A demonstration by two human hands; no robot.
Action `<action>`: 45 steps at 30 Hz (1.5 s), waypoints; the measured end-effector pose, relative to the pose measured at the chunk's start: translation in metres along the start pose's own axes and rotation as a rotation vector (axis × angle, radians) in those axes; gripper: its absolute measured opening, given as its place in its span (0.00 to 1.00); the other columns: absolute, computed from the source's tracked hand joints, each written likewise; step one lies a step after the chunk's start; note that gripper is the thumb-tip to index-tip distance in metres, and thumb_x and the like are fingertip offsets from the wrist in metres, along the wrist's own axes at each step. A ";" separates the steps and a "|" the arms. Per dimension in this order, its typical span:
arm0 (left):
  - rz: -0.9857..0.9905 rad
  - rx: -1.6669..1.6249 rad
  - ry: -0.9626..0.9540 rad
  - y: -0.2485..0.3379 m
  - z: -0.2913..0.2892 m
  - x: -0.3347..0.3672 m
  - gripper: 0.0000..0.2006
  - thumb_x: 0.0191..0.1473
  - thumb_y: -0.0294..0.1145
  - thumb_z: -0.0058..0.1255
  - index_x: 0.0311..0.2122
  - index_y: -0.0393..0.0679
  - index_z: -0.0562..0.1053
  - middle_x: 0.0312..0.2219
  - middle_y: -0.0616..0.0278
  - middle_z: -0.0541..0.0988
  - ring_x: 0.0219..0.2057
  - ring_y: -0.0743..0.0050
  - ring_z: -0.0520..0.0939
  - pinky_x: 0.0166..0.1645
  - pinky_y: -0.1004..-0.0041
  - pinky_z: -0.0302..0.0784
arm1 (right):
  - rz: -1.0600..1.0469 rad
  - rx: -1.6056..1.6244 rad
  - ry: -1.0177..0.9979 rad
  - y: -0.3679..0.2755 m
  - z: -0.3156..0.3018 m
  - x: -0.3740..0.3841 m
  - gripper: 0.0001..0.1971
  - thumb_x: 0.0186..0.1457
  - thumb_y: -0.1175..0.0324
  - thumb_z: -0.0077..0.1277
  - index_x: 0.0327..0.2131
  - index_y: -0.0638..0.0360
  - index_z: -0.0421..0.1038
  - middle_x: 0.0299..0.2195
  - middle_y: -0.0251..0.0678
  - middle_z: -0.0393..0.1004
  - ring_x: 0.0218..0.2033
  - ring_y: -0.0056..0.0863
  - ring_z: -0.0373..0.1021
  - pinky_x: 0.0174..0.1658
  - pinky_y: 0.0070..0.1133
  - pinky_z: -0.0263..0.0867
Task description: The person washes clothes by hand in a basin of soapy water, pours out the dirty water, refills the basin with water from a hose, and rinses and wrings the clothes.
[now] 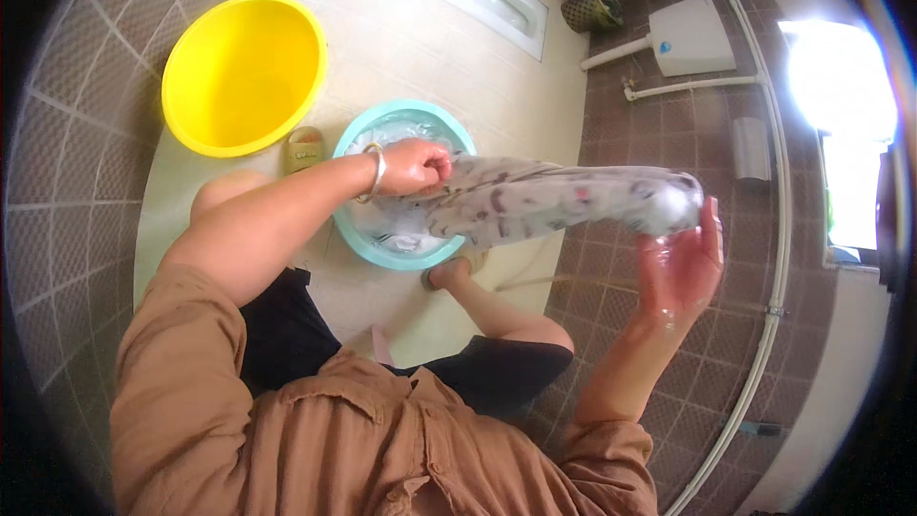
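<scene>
A wet, pale cloth (pixel 559 199) with a dark and reddish pattern stretches sideways from above a light-blue basin (pixel 457 122). My left hand (pixel 415 167) is closed on its left part, over the basin. At the cloth's right end is a lump of white suds (pixel 671 204). There my right hand (pixel 683 268), wet and soapy, has its thumb and a finger spread apart against that end. Its other fingers are partly hidden. More whitish wet fabric (pixel 396 217) lies in the basin, in foamy water.
A large yellow basin (pixel 244 76) stands at the left, near a slipper (pixel 305 150). Farther off are a squat toilet (pixel 492 2), a dark bin (pixel 592 10) and a white cistern (pixel 692 35). White pipes (pixel 778 268) run along the brown tiled wall at the right.
</scene>
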State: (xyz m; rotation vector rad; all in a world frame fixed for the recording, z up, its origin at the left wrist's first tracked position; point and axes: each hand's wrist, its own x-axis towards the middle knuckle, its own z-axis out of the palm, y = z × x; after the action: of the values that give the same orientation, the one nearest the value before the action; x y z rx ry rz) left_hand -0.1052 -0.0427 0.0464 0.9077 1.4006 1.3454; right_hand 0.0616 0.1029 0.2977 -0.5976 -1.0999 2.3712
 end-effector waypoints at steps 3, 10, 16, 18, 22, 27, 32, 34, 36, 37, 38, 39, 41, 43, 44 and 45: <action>-0.086 0.093 -0.108 -0.005 -0.009 -0.005 0.06 0.40 0.23 0.43 0.28 0.38 0.66 0.24 0.59 0.73 0.28 0.72 0.73 0.36 0.74 0.69 | -0.116 0.165 -0.007 -0.003 0.000 -0.002 0.12 0.53 0.69 0.40 0.38 0.68 0.61 0.39 0.49 0.66 0.44 0.39 0.62 0.50 0.37 0.56; 0.050 0.392 0.021 -0.040 0.035 0.000 0.21 0.44 0.35 0.49 0.43 0.39 0.61 0.40 0.51 0.70 0.41 0.57 0.71 0.45 0.64 0.64 | 0.084 0.316 0.236 0.072 -0.026 0.008 0.13 0.50 0.74 0.38 0.39 0.72 0.56 0.41 0.51 0.61 0.48 0.42 0.57 0.54 0.40 0.48; -0.206 -0.370 0.343 -0.027 -0.010 0.017 0.13 0.55 0.39 0.31 0.37 0.43 0.65 0.27 0.64 0.71 0.29 0.73 0.73 0.29 0.75 0.76 | 0.086 0.107 0.233 0.050 -0.089 0.027 0.15 0.47 0.78 0.39 0.40 0.73 0.54 0.41 0.50 0.61 0.45 0.42 0.60 0.52 0.37 0.53; -0.245 -0.519 0.353 -0.007 -0.018 0.013 0.15 0.55 0.41 0.32 0.37 0.41 0.66 0.32 0.62 0.70 0.29 0.74 0.73 0.30 0.75 0.74 | 0.150 -0.119 0.286 0.066 -0.144 0.042 0.16 0.46 0.79 0.39 0.41 0.71 0.55 0.40 0.49 0.62 0.41 0.40 0.62 0.47 0.34 0.60; -0.316 -0.418 0.310 -0.010 -0.014 0.016 0.19 0.52 0.48 0.38 0.39 0.41 0.67 0.33 0.62 0.70 0.27 0.78 0.72 0.29 0.77 0.72 | 0.349 -0.262 0.617 0.116 -0.193 0.042 0.16 0.45 0.82 0.41 0.41 0.68 0.57 0.36 0.45 0.65 0.33 0.34 0.66 0.31 0.28 0.66; -0.413 -0.117 0.202 0.001 -0.009 0.008 0.32 0.37 0.56 0.53 0.41 0.37 0.66 0.39 0.55 0.71 0.36 0.65 0.73 0.39 0.66 0.69 | 0.400 -0.637 0.566 0.138 -0.213 0.030 0.13 0.51 0.74 0.41 0.42 0.57 0.60 0.31 0.40 0.66 0.24 0.21 0.63 0.20 0.14 0.58; -0.165 0.708 0.349 0.007 -0.012 -0.001 0.24 0.37 0.44 0.53 0.38 0.40 0.65 0.36 0.48 0.71 0.37 0.52 0.72 0.42 0.65 0.68 | 0.498 -0.772 0.278 0.130 -0.176 0.025 0.12 0.50 0.66 0.45 0.39 0.57 0.62 0.31 0.34 0.67 0.22 0.20 0.63 0.19 0.15 0.57; -0.117 0.727 0.423 0.010 -0.013 -0.001 0.21 0.39 0.41 0.51 0.39 0.41 0.64 0.36 0.50 0.71 0.37 0.52 0.73 0.41 0.64 0.68 | 0.497 -0.913 0.205 0.137 -0.163 0.020 0.13 0.49 0.64 0.48 0.38 0.57 0.63 0.32 0.33 0.67 0.23 0.19 0.63 0.20 0.17 0.58; 0.014 0.925 0.494 0.015 -0.016 -0.001 0.16 0.46 0.34 0.42 0.42 0.43 0.62 0.38 0.55 0.69 0.36 0.56 0.74 0.40 0.63 0.69 | 0.145 -1.495 -0.153 0.143 -0.159 0.013 0.16 0.44 0.64 0.52 0.36 0.59 0.63 0.32 0.34 0.68 0.29 0.21 0.65 0.27 0.20 0.62; 0.009 0.922 0.496 0.017 -0.019 -0.001 0.16 0.46 0.34 0.42 0.42 0.43 0.62 0.38 0.55 0.69 0.36 0.56 0.74 0.40 0.63 0.69 | 0.149 -1.498 -0.157 0.142 -0.155 0.011 0.16 0.44 0.64 0.52 0.36 0.59 0.63 0.32 0.34 0.68 0.29 0.21 0.65 0.27 0.20 0.62; -0.010 0.982 0.470 0.019 -0.023 0.000 0.16 0.46 0.31 0.41 0.42 0.45 0.61 0.37 0.57 0.69 0.34 0.57 0.75 0.38 0.63 0.70 | 0.050 -1.708 -0.116 0.140 -0.150 0.010 0.16 0.41 0.65 0.53 0.35 0.60 0.64 0.33 0.36 0.67 0.32 0.28 0.66 0.32 0.23 0.62; -0.031 1.045 0.444 0.020 -0.027 0.000 0.16 0.45 0.28 0.40 0.42 0.47 0.61 0.35 0.59 0.68 0.32 0.58 0.75 0.36 0.62 0.70 | -0.058 -1.912 -0.072 0.140 -0.145 0.011 0.16 0.38 0.67 0.53 0.34 0.60 0.65 0.34 0.38 0.67 0.35 0.35 0.67 0.37 0.26 0.63; -0.011 1.030 0.478 0.020 -0.031 -0.002 0.15 0.44 0.27 0.40 0.41 0.48 0.62 0.36 0.60 0.68 0.32 0.60 0.75 0.36 0.63 0.71 | -0.138 -1.985 -0.067 0.129 -0.143 0.018 0.16 0.37 0.68 0.53 0.33 0.62 0.65 0.34 0.41 0.67 0.35 0.37 0.67 0.37 0.26 0.63; 0.015 0.939 0.477 0.026 -0.031 -0.005 0.12 0.43 0.25 0.40 0.37 0.47 0.66 0.34 0.58 0.71 0.32 0.59 0.75 0.36 0.64 0.70 | -0.220 -2.060 -0.050 0.114 -0.149 0.027 0.16 0.35 0.70 0.52 0.32 0.64 0.65 0.34 0.44 0.66 0.35 0.39 0.67 0.37 0.26 0.63; 0.018 0.933 0.479 0.024 -0.031 -0.004 0.12 0.43 0.25 0.40 0.37 0.47 0.66 0.34 0.58 0.71 0.32 0.59 0.75 0.36 0.64 0.70 | -0.173 -1.997 -0.014 0.109 -0.158 0.033 0.15 0.36 0.70 0.52 0.31 0.64 0.66 0.34 0.43 0.66 0.34 0.35 0.68 0.35 0.26 0.63; 0.022 0.848 0.481 0.021 -0.033 -0.002 0.11 0.43 0.24 0.40 0.35 0.46 0.68 0.32 0.56 0.72 0.31 0.59 0.75 0.36 0.65 0.70 | -0.127 -1.931 0.017 0.105 -0.161 0.039 0.14 0.36 0.70 0.52 0.30 0.65 0.66 0.34 0.43 0.66 0.33 0.31 0.68 0.33 0.25 0.64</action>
State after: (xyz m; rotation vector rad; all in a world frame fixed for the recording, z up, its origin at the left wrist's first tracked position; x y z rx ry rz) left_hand -0.1382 -0.0514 0.0658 1.1663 2.4305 0.9983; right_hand 0.0969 0.1592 0.1129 -0.9275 -2.9653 0.4596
